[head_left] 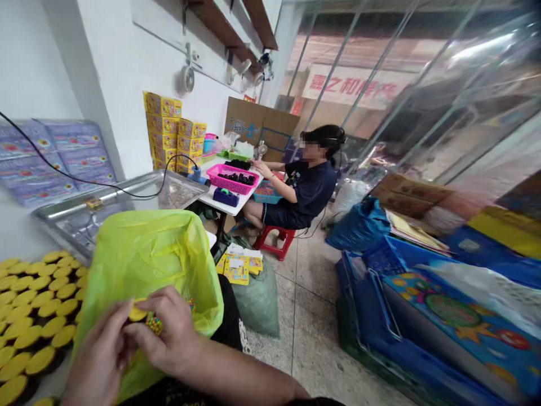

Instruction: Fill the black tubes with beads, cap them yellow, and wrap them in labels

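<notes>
My left hand (98, 361) and my right hand (165, 332) meet low in the view, holding a small yellow disc (137, 313) with a multicoloured beaded piece (154, 325) beside it. The fingers of both hands hide much of these two items, and I cannot tell whether they are joined. Just behind my hands, a lime-green plastic bag (146, 270) stands open, with a few coloured beads (192, 305) at its inner edge. To the left, rows of yellow discs with dark undersides (38, 316) lie close together.
A metal tray (122, 206) lies beyond the bag. A seated co-worker (310, 192) on a red stool handles things at a white table (224, 200) holding a pink basket. Stacked yellow boxes (169, 132) stand by the wall. Blue crates (422, 316) fill the right.
</notes>
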Demonstrator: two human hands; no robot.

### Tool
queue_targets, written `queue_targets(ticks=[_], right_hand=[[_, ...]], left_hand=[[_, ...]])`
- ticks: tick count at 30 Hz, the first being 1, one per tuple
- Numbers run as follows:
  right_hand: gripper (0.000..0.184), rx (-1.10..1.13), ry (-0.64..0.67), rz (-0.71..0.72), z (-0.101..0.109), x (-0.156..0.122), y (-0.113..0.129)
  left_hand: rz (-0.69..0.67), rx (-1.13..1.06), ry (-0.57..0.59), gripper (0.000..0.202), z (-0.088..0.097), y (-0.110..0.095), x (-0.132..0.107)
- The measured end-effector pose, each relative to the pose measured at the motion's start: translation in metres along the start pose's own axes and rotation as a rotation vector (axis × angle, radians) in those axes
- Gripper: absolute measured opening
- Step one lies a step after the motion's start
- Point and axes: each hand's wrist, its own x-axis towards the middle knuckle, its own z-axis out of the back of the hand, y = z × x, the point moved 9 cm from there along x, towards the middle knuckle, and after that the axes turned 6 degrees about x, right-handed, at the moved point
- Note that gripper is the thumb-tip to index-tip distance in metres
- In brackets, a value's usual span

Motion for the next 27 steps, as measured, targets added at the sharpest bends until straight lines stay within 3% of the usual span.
queue_targets(ticks=[7,13,15,17,19,22,24,27], right_hand=[[0.026,0.020,-0.029,-0.007,0.008,0.001,-0.001],[0.023,0.011,-0.007,0.059,0.008,0.004,0.010],[0.023,0.064,-0.004,0.020,0.011,0.008,0.010],[0.023,0.187,-0.009,-0.161,0.013,0.011,-0.002],[0.027,0.345,-0.037,-0.448,0.013,0.009,-0.022],[0.035,0.590,-0.003,-0.826,-0.002,-0.002,-0.040],[0.038,0.728,0.071,-0.947,-0.016,-0.006,-0.041],[0.040,0.777,0.061,-0.985,-0.020,-0.008,-0.044]], left_hand=[[-0.017,0.051,0.041,0.051,-0.002,0.005,-0.003],[-0.069,0.057,0.003,0.048,-0.004,-0.003,-0.009],[-0.086,0.051,0.024,0.048,-0.007,-0.007,-0.008],[-0.121,0.059,0.075,0.046,-0.011,-0.012,-0.005],[-0.179,0.097,0.125,0.045,-0.015,-0.016,-0.004],[-0.274,0.192,0.138,0.045,-0.014,-0.021,-0.005],[-0.306,0.248,0.131,0.047,-0.009,-0.020,-0.006],[-0.338,0.326,0.141,0.051,-0.004,-0.020,-0.006]])
